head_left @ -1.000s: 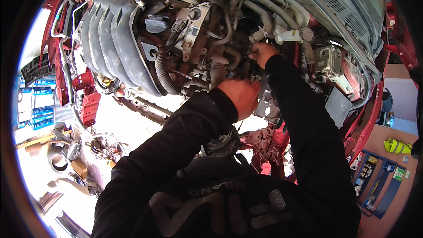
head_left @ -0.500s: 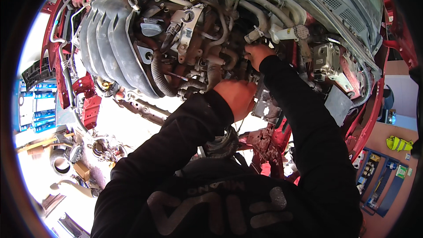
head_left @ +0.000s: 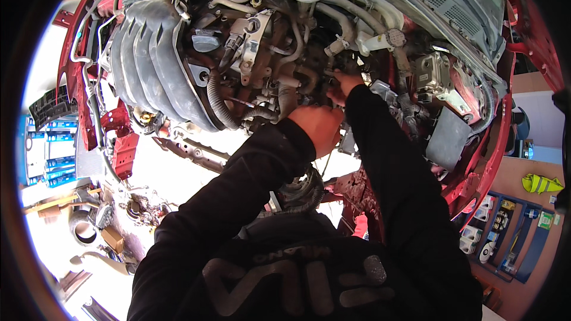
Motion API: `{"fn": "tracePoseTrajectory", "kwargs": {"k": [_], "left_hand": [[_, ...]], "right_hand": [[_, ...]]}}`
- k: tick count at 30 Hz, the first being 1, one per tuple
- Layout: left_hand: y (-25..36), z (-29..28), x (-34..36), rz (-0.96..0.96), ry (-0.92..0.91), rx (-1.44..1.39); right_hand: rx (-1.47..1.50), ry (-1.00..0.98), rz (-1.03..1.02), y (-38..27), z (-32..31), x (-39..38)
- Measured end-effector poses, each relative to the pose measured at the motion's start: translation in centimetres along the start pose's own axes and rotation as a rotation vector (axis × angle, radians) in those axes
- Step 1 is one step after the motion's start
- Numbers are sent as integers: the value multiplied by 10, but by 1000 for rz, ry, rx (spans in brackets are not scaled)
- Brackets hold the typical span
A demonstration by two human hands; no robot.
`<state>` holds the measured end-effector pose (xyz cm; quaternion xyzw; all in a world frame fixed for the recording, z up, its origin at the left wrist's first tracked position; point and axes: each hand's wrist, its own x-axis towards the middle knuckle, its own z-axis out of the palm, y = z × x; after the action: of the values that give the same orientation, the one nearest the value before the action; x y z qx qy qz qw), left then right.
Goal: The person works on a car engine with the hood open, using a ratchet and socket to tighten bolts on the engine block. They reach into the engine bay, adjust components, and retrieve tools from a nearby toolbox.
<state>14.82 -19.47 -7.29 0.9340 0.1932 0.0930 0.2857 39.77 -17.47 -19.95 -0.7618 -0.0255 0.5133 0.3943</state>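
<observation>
Both of my hands reach into the open engine bay of a red car. My left hand (head_left: 318, 128) is closed beside a dark rubber hose (head_left: 286, 100), its fingertips turned away; what they grip is hidden. Just beyond it, deeper among the parts, my right hand (head_left: 346, 86) has its fingers bent together near a pipe end with a clamp (head_left: 337, 46). Anything between those fingers is too dark to make out. To the left of the hands are a metal bracket (head_left: 254, 41), a ribbed hose (head_left: 215, 98) and the grey ribbed intake manifold (head_left: 151, 65).
A white reservoir (head_left: 377, 43) and a metal-cased unit (head_left: 431, 77) sit to the right, with a grey flat-sided box (head_left: 449, 138) nearer. Red body panels (head_left: 360, 193) edge the bay. Loose parts and a tyre (head_left: 83, 232) lie at left; a blue tool rack (head_left: 511, 238) stands at right.
My right hand has moved slightly nearer and left, closer to my left hand, and its forearm has swung left. My left hand has barely moved. The view has shifted a little.
</observation>
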Motion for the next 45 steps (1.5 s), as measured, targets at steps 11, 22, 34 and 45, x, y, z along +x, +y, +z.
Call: {"fn": "tracePoseTrajectory", "kwargs": {"k": [11,22,34,45], "left_hand": [[1,-6,-2,8,-22,-19],[-1,-6,-3,-4,-32,-120],[-1,-10,-3,-2,-16,-162],[-3,-10,-5,-24,16,-182]], "right_hand": [[220,-70,27,4,17,31],[129,42,-103,15,26,3],[-787,465,-1030,35,25,53],[27,114,-49,10,24,12]]}}
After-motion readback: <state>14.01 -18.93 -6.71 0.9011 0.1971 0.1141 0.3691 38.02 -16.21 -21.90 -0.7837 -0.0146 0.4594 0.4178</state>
